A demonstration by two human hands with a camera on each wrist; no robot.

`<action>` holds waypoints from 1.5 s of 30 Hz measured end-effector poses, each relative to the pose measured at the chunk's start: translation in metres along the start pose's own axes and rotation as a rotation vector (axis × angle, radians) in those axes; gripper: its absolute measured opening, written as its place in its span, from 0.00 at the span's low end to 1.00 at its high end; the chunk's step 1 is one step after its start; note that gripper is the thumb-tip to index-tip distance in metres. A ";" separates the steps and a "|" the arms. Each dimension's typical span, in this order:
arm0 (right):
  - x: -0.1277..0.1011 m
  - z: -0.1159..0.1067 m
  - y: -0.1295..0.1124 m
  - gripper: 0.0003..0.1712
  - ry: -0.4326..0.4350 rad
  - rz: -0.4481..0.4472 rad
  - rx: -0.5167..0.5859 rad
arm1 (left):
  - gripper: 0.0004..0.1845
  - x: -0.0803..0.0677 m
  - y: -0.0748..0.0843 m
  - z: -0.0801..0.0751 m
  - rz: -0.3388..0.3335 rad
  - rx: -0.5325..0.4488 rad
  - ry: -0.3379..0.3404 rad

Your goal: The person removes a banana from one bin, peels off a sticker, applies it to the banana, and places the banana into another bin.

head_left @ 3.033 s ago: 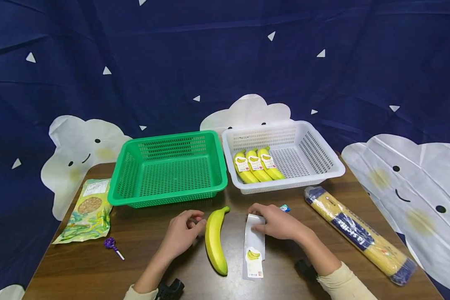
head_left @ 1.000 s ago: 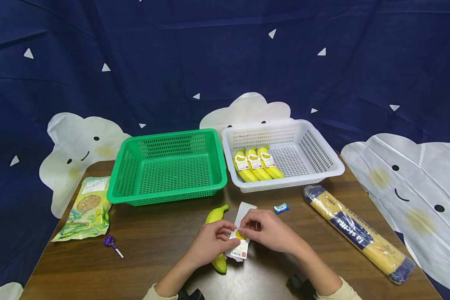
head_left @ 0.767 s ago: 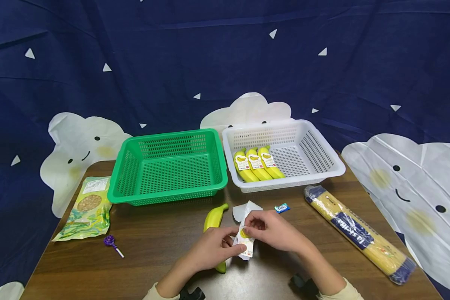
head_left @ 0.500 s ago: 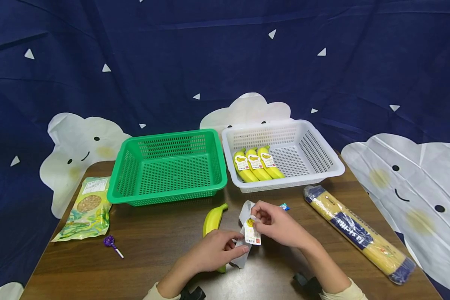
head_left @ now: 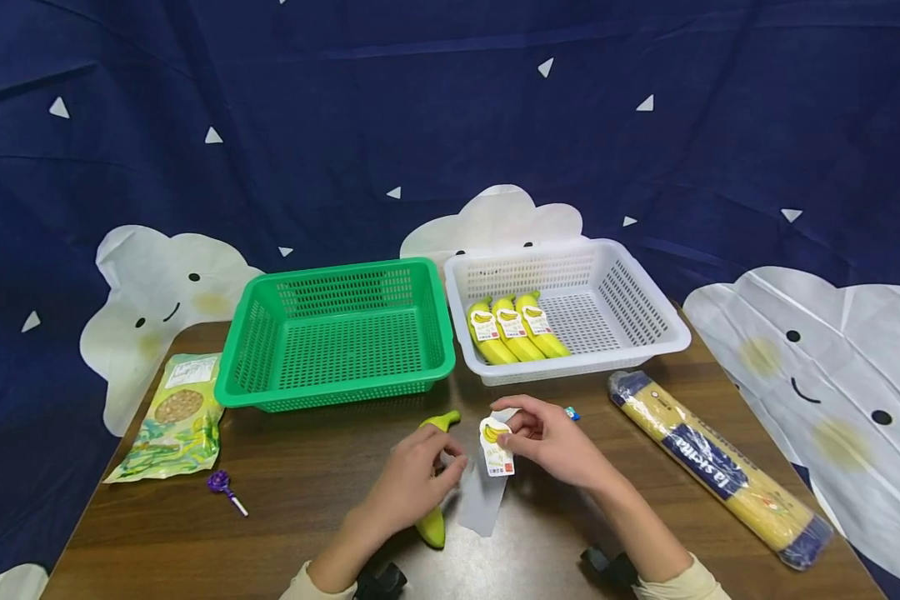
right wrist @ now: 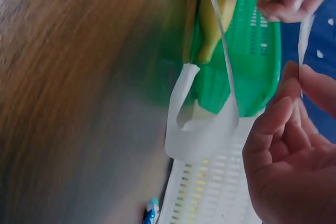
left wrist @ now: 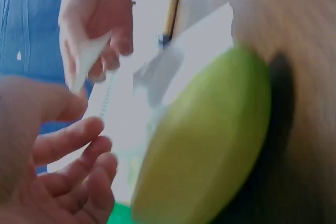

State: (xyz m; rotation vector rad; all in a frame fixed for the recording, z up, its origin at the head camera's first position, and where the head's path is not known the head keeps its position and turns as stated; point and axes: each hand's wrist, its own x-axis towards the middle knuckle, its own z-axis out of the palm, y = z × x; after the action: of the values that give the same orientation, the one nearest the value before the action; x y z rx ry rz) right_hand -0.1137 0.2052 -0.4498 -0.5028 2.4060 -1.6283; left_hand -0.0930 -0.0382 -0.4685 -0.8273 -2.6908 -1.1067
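My right hand [head_left: 551,437] pinches a white sticker [head_left: 495,454] with a banana picture between thumb and index finger, raised over the table. Below it lies a strip of backing paper [head_left: 482,504], which curls up in the right wrist view. My left hand [head_left: 416,475] hovers over a single banana [head_left: 431,529] and covers its middle. Its fingers are loosely bent and hold nothing; in the left wrist view, the fingertips [left wrist: 97,127] are apart from the banana and near the sticker's edge.
A green basket [head_left: 337,396] stands at the back, beside a white basket [head_left: 570,364] holding three labelled bananas [head_left: 521,348]. Left are a snack bag [head_left: 176,425] and a lollipop [head_left: 220,482]. A spaghetti pack [head_left: 712,467] lies right; a small blue wrapped candy [head_left: 572,412] is partly hidden.
The sticker has come off its backing paper and moved up in my right hand. My left hand has let go of the paper and drawn left over the banana.
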 end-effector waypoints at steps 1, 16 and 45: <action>0.001 0.001 0.002 0.21 0.003 0.017 -0.003 | 0.03 0.000 -0.004 -0.002 -0.023 0.011 0.039; 0.012 0.016 0.008 0.09 0.033 0.120 0.018 | 0.20 -0.010 -0.038 -0.017 -0.360 -0.106 -0.042; 0.032 0.060 -0.007 0.04 -0.006 0.073 0.005 | 0.07 -0.014 -0.041 -0.016 -0.380 -0.305 -0.048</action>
State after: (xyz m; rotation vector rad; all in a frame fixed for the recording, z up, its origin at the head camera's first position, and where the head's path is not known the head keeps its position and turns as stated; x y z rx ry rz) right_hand -0.1210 0.1392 -0.4649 -0.4132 2.3864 -1.5997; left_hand -0.1046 -0.0795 -0.4864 -0.3803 -2.8357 -1.6260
